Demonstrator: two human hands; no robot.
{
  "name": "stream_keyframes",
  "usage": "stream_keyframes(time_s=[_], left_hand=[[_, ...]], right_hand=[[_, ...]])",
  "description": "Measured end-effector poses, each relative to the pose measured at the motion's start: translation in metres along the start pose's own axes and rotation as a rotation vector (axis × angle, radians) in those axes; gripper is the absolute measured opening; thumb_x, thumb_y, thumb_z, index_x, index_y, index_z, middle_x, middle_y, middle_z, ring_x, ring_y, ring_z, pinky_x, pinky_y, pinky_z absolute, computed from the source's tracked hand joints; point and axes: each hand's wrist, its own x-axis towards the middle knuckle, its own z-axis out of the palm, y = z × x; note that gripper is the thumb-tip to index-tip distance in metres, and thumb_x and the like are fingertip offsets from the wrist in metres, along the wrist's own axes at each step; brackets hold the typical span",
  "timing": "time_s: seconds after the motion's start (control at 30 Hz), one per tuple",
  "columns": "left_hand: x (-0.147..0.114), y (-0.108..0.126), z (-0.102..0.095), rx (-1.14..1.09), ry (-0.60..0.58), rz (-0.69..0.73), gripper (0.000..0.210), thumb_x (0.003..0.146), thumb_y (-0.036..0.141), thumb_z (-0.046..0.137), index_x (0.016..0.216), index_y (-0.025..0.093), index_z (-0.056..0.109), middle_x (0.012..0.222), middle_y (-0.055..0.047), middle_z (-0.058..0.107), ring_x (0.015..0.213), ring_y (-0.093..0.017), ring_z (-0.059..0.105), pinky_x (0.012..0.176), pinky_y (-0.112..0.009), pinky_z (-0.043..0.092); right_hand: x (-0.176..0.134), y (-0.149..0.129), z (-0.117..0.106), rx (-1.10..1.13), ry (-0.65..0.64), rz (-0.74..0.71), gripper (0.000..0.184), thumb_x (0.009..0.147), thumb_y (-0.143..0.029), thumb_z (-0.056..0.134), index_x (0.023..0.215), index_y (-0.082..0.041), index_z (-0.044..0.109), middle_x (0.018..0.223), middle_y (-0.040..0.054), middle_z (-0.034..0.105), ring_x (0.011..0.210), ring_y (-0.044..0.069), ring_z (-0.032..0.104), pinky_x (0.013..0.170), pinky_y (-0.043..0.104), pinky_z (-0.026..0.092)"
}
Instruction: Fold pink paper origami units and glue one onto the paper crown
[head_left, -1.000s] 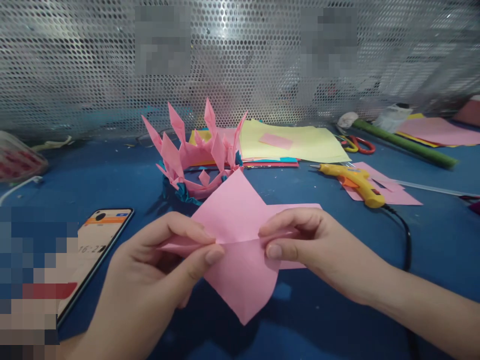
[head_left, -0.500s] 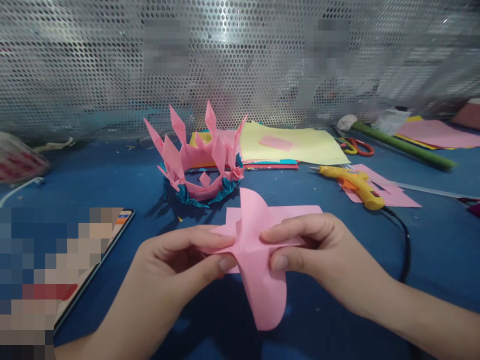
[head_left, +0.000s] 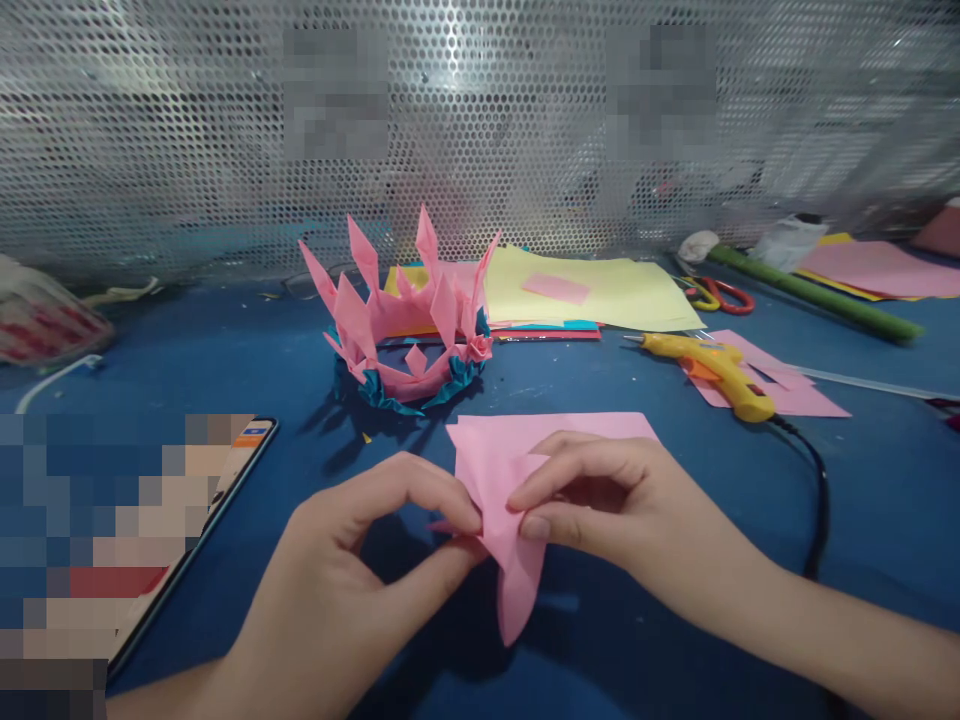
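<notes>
Since the earlier frames, the pink paper square [head_left: 517,580] in my hands has collapsed from an open diamond into a narrow, pleated form, in front of the paper crown [head_left: 352,325] and a little to its right. My left hand [head_left: 337,560] pinches one side, my right hand [head_left: 637,500] the other, fingers closed on paper. I judge the folding partly done: the sides are drawn in, but the lower flap bulges and its creases look unpressed. That tip seems lifted off the tabletop [head_left: 225,350], with moving room below the crown, between the smartphone [head_left: 238,470] front-left of it and the glue gun [head_left: 739,385] to its right.
</notes>
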Motion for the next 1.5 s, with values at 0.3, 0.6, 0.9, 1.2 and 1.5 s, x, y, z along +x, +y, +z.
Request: stream_keyframes(time_s=[0.3,0.6,0.9,1.2,1.5], left_hand=[[-0.0003,0.0050,-0.0020,0.067,-0.032,0.081,0.026,0.076,0.006,0.071,0.075,0.033,0.072,0.071,0.013,0.073,0.065,-0.007,0.069,0.060,-0.008,0.053],[0.0003,0.0041,0.0007,0.095,-0.028,0.047,0.021,0.075,0.009,0.069,0.070,0.029,0.075,0.068,0.009,0.074,0.062,-0.008,0.070,0.060,-0.010,0.054],[0.0015,0.0048,-0.0011,0.122,-0.114,-0.064,0.013,0.079,0.018,0.071,0.075,0.028,0.077,0.072,0.007,0.078,0.066,-0.012,0.072,0.065,-0.016,0.055],[0.0036,0.0076,0.0021,0.078,-0.121,0.000,0.018,0.076,0.011,0.070,0.070,0.027,0.078,0.066,0.007,0.075,0.062,-0.009,0.070,0.061,-0.013,0.053],[-0.0035,-0.0020,0.0072,0.125,-0.142,-0.078,0.017,0.077,0.014,0.066,0.068,0.026,0.074,0.067,0.006,0.075,0.060,-0.011,0.069,0.057,-0.015,0.052]], right_hand=[[-0.0006,-0.0038,-0.0016,-0.180,0.019,-0.086,0.013,0.075,-0.017,0.083,0.072,-0.029,0.081,0.093,-0.0024,0.070,0.095,0.012,0.061,0.082,0.017,0.050],[0.0002,-0.0050,0.0007,-0.205,-0.029,-0.058,0.014,0.077,-0.011,0.080,0.073,-0.025,0.079,0.076,-0.0060,0.077,0.073,0.009,0.066,0.068,0.017,0.050],[-0.0069,-0.0039,0.0028,-0.318,-0.085,-0.135,0.009,0.081,-0.015,0.078,0.082,-0.023,0.079,0.082,-0.0022,0.079,0.075,0.012,0.070,0.074,0.020,0.054],[-0.0076,-0.0040,0.0051,-0.278,-0.111,-0.100,0.008,0.079,-0.011,0.076,0.077,-0.019,0.074,0.079,-0.0012,0.077,0.073,0.011,0.069,0.070,0.017,0.055],[-0.0080,-0.0012,0.0079,-0.313,-0.143,-0.039,0.012,0.076,-0.008,0.069,0.075,-0.019,0.071,0.078,-0.0008,0.074,0.070,0.012,0.069,0.069,0.019,0.057]])
